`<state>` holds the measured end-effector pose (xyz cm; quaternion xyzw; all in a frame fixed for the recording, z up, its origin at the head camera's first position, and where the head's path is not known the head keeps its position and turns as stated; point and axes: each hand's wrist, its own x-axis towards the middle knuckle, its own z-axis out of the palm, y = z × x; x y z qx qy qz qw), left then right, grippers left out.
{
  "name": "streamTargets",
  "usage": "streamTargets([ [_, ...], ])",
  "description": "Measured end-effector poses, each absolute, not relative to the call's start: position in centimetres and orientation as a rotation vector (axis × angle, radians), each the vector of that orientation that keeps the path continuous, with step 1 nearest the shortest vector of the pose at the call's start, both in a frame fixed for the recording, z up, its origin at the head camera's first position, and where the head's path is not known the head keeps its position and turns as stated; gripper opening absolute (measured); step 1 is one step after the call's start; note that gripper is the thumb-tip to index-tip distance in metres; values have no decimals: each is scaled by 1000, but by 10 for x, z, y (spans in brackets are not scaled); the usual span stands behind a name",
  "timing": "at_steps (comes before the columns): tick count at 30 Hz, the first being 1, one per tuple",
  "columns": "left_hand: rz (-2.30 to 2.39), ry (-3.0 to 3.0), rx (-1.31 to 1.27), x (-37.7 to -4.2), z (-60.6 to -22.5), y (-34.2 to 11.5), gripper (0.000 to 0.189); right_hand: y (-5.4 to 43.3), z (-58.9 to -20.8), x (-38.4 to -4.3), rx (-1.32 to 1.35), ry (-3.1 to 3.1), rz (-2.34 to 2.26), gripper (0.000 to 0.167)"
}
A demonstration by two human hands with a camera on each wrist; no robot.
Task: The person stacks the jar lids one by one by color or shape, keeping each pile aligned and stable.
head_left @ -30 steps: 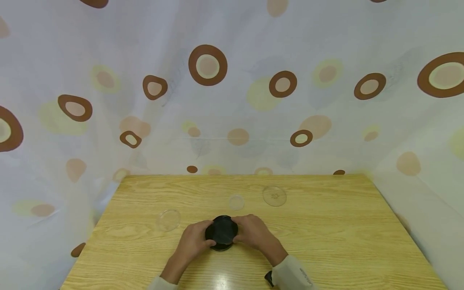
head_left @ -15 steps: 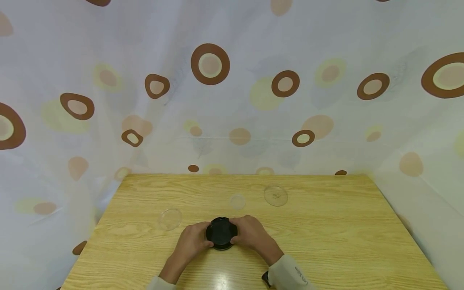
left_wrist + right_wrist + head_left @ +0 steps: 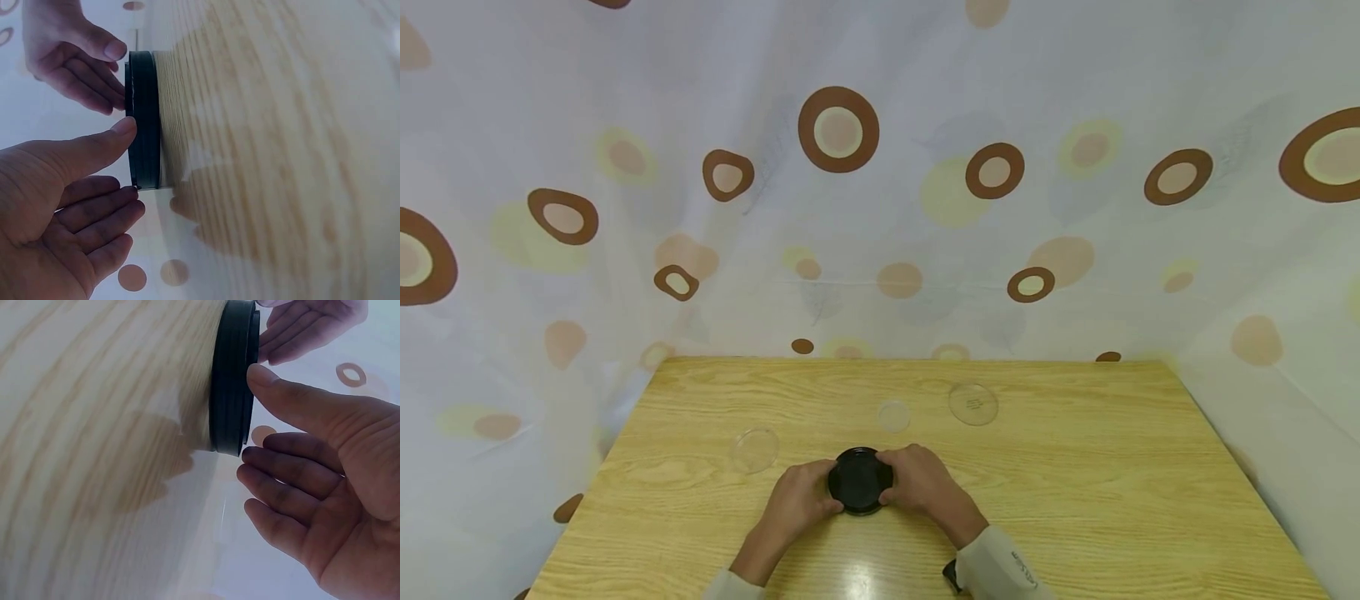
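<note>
I see two bare hands working together at a pale yellow, wood-grained table (image 3: 1112, 467). Between them is a round, shiny black disc (image 3: 859, 482), maybe plastic or glass. It is a little left of the table's middle, nearer the person than the table's far edge. The left hand (image 3: 803, 497) holds the disc's left side, and the right hand (image 3: 917, 479) holds its right side. Each thumb touches the rim and the fingers bend in at the side, only partly apart.

I think the step now is getting a two-handed hold on it. To shift or lift it, I'd say both hands need to press evenly, so it does not tip.

Three thin, clear round discs are hard to see: one toward the table's left edge (image 3: 756, 450), a small one (image 3: 893, 416) behind the black disc, and a bigger one (image 3: 973, 404) nearer the far edge, with writing too tiny to read. I can't tell if the black disc is one piece or a stack. The table's near edge is cut off, and a small dark thing (image 3: 951, 575) is partly hidden by the right sleeve (image 3: 1000, 567).
</note>
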<state>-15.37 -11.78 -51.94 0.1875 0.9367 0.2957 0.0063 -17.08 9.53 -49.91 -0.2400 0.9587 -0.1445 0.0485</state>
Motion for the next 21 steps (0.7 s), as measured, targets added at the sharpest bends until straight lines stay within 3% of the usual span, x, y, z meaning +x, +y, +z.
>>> streamTargets([
  [21,1014,2920,500,-154,-513,-128,58,88,-484,-172,-708,2877,-507,59],
])
